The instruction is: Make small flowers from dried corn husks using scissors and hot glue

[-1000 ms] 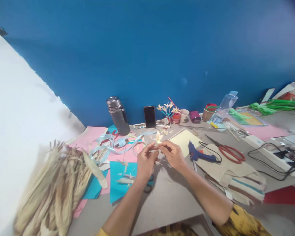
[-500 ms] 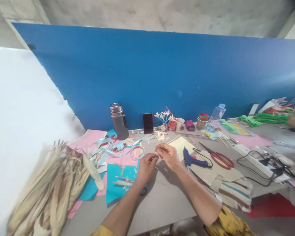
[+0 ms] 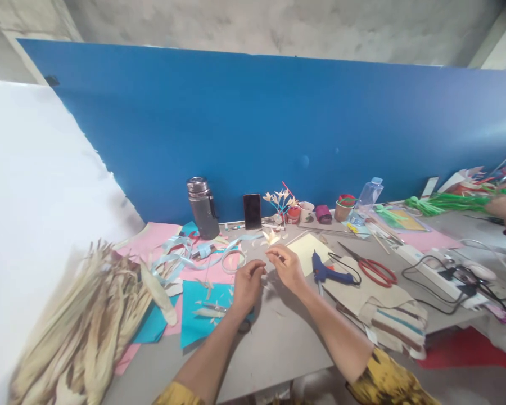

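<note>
My right hand (image 3: 287, 268) pinches a small cream husk flower (image 3: 272, 238) at its base, petals pointing up, above the grey table (image 3: 278, 343). Just to its left, my left hand (image 3: 247, 281) has its fingers curled close to the same piece; whether it grips the stem is hidden. Black-handled scissors (image 3: 244, 325) lie partly under my left wrist, on the edge of a cyan paper sheet (image 3: 198, 312) strewn with husk scraps.
A heap of dried corn husks (image 3: 84, 326) fills the near left. A blue glue gun (image 3: 329, 274), red scissors (image 3: 373, 267), power strip (image 3: 438, 270) and folded cloth (image 3: 396, 320) lie right. Flask (image 3: 202, 207), phone (image 3: 252, 211) and finished flowers (image 3: 280, 199) stand at the blue wall. Another person's hand (image 3: 504, 205) holds green strips far right.
The view tilted up, so the table sits lower in frame. Both hands stayed together at the flower, which dipped out of sight and now shows above my right fingers. Another person's hand appeared far right.
</note>
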Tool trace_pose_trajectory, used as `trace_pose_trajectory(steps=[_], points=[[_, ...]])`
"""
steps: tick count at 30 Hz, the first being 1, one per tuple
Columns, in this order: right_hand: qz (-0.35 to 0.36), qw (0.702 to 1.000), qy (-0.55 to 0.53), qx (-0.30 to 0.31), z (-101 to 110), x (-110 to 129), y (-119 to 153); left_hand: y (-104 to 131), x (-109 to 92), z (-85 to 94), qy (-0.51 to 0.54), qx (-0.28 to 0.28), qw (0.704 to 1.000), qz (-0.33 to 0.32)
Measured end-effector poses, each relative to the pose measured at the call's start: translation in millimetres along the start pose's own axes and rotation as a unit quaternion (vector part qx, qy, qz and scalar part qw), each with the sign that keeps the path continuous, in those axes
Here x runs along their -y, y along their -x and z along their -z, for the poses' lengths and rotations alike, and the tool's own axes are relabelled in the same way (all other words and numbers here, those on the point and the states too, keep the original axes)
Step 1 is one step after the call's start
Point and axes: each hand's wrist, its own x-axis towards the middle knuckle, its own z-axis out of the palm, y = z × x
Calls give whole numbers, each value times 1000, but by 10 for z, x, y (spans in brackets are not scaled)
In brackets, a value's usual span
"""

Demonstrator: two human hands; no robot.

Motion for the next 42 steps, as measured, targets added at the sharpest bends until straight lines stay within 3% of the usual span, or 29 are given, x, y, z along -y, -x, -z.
trace_pose_trajectory(steps=[5,13,16,21,25,32,42], points=[[-6,1000,12,-13,-19,-10,26,45,-62,-28,38,7,999,32],[-8,1000,14,-6,-48,98,78,58,-119,-16,37,-14,999,12],[1,1000,14,-7,-50,147,88,49,-111,-7,4,-7,1000,-18],[-25,1000,7,-14,-56,166,91,14,-89,15,-46,-58,993,-97],[-36,999,5,-7,-83,134,104,-9,-76,36,-30,-68,995,-67],[-16,999,35,-21,-93,126,115,8,-138,-3,61,-32,997,42],[-3,999,43,-29,-103,156,97,58,-92,-45,40,21,999,27]])
